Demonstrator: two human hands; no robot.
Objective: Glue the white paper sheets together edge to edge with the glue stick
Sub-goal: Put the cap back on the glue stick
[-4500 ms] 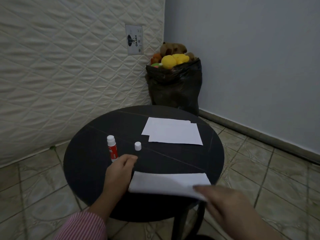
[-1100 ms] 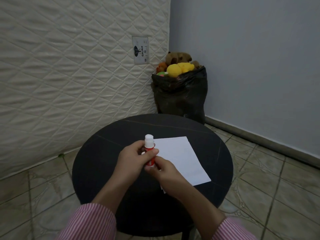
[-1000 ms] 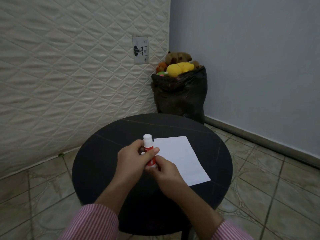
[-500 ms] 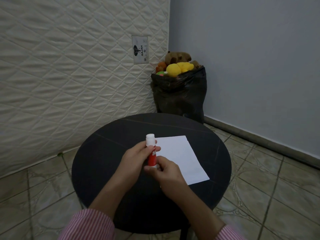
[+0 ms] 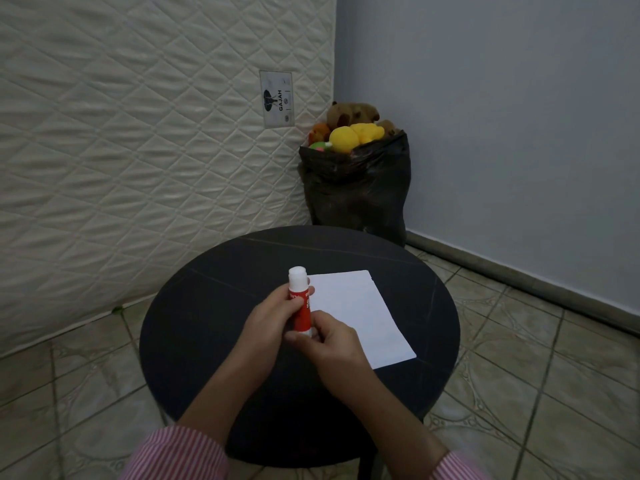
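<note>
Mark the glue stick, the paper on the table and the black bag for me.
glue stick point(image 5: 300, 315): head view, on its red label.
white paper point(image 5: 360, 313): head view, middle of the top sheet.
black bag point(image 5: 356, 192): head view, on its front, below the toys.

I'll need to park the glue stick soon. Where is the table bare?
Bare: the table's left part beside the left hand, and the far strip beyond the paper. Crowded: the middle, where both hands hold the glue stick.
</note>
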